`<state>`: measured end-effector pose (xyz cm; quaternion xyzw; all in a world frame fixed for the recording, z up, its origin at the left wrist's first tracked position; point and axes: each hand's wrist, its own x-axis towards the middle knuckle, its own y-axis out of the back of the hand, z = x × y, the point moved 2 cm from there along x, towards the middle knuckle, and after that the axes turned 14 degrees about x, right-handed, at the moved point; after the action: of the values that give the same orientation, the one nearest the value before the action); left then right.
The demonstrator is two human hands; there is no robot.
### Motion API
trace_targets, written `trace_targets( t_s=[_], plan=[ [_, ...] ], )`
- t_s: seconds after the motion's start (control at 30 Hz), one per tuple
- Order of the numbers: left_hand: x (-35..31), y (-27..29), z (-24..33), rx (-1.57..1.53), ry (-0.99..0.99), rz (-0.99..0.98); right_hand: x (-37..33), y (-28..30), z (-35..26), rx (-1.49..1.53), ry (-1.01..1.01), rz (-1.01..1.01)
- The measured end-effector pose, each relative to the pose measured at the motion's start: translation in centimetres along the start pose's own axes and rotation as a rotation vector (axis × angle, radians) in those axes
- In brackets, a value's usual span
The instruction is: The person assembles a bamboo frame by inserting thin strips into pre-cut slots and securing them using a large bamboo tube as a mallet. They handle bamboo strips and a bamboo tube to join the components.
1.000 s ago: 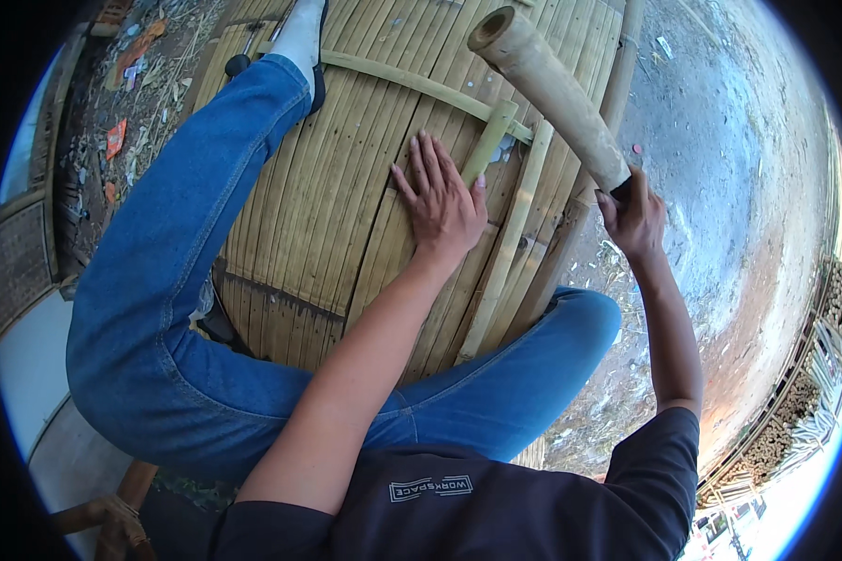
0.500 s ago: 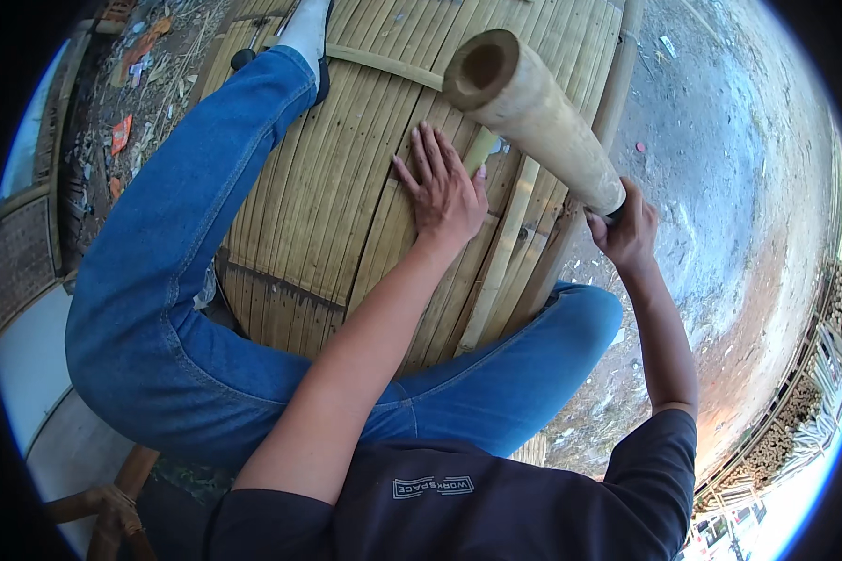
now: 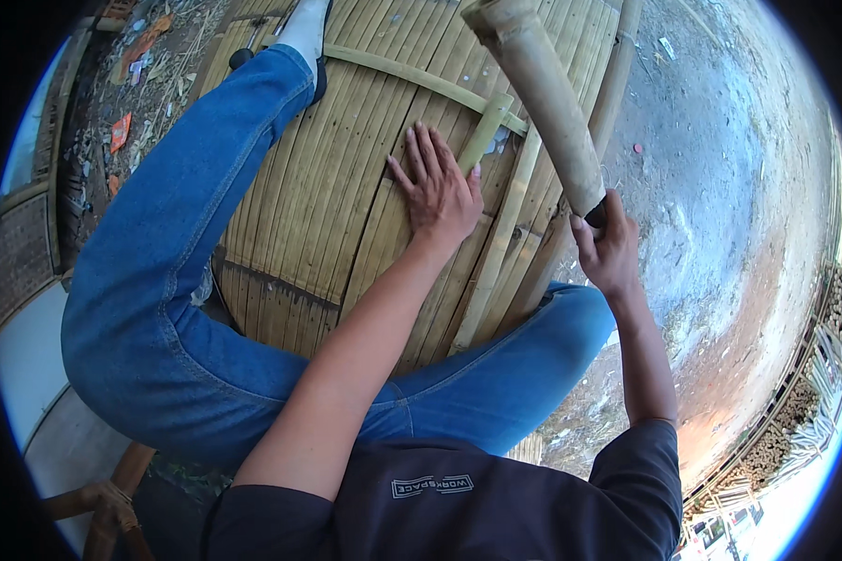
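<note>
My left hand (image 3: 440,196) lies flat with its fingers spread on a bamboo-slat platform (image 3: 295,224). Its thumb is beside the near end of a short, pale green bamboo piece (image 3: 486,134); whether they touch I cannot tell. The far end of that piece crosses a long thin bamboo strip (image 3: 407,73). In my right hand (image 3: 613,245), closed near the platform's right edge, is the lower end of a thick bamboo tube (image 3: 547,103). Something dark shows at that end, partly hidden by the fingers. The tube slants up and leftward, raised above the platform.
My jeans-clad legs (image 3: 187,234) are bent around the platform's near part. A lengthwise bamboo slat (image 3: 500,252) and a round edge pole (image 3: 617,65) run along the right side. Bare ground (image 3: 711,187) lies beyond, with litter (image 3: 122,133) on the left side.
The thick bamboo tube has swung up and away, with my right hand shifting slightly left and nearer. More of the green bamboo piece now shows. My left hand has barely moved.
</note>
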<state>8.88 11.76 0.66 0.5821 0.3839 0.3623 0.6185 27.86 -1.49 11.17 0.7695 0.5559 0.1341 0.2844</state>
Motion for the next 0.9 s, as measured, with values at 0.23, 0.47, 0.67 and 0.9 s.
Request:
trace_targets(
  t_s=[0.23,0.47,0.67,0.9],
  plan=[
    [0.0,0.2,-0.2,-0.012,0.004,-0.04,-1.5,0.7,-3.9,0.45,-0.38,0.238],
    [0.1,0.1,-1.4,-0.191,-0.035,-0.019,-4.3,-8.0,-5.3,0.335,-0.525,0.311],
    [-4.3,-0.5,-4.9,-0.238,-0.236,-0.015,-5.2,-13.9,-5.3,0.175,-0.517,0.37],
    [-4.9,-0.5,-6.0,-0.271,-0.248,-0.009,-5.4,-15.8,-10.9,0.165,-0.617,0.379]
  ],
)
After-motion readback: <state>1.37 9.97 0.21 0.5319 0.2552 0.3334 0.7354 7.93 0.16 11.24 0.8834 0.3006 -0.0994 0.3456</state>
